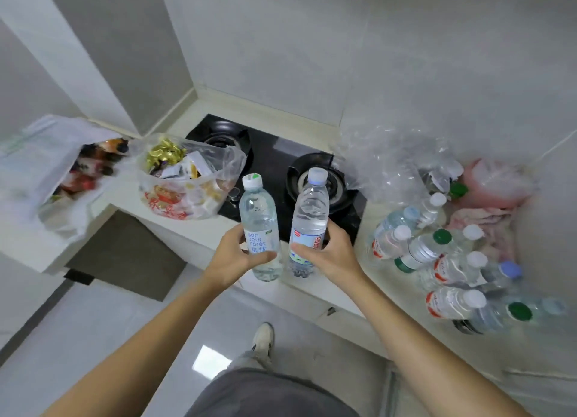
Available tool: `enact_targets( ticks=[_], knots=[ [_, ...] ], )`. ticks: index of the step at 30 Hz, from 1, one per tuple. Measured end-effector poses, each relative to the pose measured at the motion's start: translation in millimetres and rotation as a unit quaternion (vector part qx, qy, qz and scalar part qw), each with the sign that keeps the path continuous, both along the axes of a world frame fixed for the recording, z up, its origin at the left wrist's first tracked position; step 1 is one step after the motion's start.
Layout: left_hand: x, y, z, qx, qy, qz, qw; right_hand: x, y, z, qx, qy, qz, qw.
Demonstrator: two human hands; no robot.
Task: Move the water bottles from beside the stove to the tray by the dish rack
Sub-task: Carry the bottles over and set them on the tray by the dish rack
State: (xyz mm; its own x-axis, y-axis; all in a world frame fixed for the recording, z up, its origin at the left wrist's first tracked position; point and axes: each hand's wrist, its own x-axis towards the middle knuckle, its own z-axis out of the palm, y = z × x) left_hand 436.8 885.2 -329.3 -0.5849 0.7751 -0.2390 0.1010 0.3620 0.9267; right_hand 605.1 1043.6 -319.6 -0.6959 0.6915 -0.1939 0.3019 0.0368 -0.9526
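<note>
Head view: left hand (232, 255) grips a clear plastic green-dotted-cap bottle (259, 227), right hand (324, 251) a clear blue-capped bottle (309, 219), both upright above the black stove (271, 157), likely for carrying. Remaining clear bottles (443, 260) lie clustered on the pale surface (368, 226) right of the hands; tray unseen.

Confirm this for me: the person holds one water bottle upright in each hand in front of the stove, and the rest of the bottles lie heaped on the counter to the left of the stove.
One detail is wrong. The left hand and right hand do each hold a bottle in front of the stove, but the head view shows the remaining bottles heaped on the counter to its right, not its left.
</note>
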Motion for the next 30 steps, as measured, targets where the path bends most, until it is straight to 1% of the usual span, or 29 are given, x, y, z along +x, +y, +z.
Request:
enact_targets(
  ticks=[3, 7, 13, 20, 24, 30],
  knots=[
    [2.0, -43.0, 38.7, 0.039, 0.011, 0.059, 0.997, -22.3, -24.5, 24.1, 0.000, 0.032, 0.056, 0.998],
    [-0.3, -121.4, 78.0, 0.061, 0.035, 0.128, 0.989, -61.2, -76.0, 57.0, 0.008, 0.067, 0.131, 0.989],
    [-7.2, -257.4, 113.0, 0.096, 0.066, 0.270, 0.956, -127.6, -186.7, 99.1, 0.007, 0.112, 0.234, 0.966],
    [-44.3, -442.0, 110.1, 0.117, 0.089, 0.407, 0.901, -214.6, -355.2, 112.8, -0.010, 0.125, 0.342, 0.931],
    [-69.3, -549.7, 112.0, 0.119, 0.096, 0.452, 0.879, -265.8, -473.5, 110.2, -0.019, 0.132, 0.379, 0.916],
    [-93.2, -698.4, 117.5, 0.107, 0.107, 0.529, 0.835, -319.5, -634.0, 113.9, -0.043, 0.121, 0.466, 0.875]
  ],
)
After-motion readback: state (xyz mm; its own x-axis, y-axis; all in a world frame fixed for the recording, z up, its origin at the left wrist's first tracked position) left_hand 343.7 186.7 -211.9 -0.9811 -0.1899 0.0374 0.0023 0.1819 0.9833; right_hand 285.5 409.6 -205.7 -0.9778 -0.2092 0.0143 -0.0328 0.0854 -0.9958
